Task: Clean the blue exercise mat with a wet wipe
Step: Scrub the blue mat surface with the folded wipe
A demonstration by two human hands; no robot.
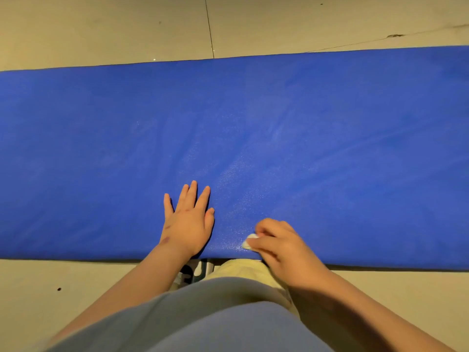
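Wet wipe (249, 241) bunched under right hand (276, 246), seemingly touching mat (253, 123) near edge

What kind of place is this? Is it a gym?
Maybe a gym or a home workout room; hard to say. A blue exercise mat lies on a hard floor, and the right hand holds a wet wipe against it.

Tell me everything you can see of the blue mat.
The mat is bright blue, looks like foam with a pebbled skin, and lies flat on the pale floor, running past both sides of the view. A wet sheen and faint streaks show around its middle. The left hand rests flat on it; the right hand holds a crumpled white wipe at its near edge.
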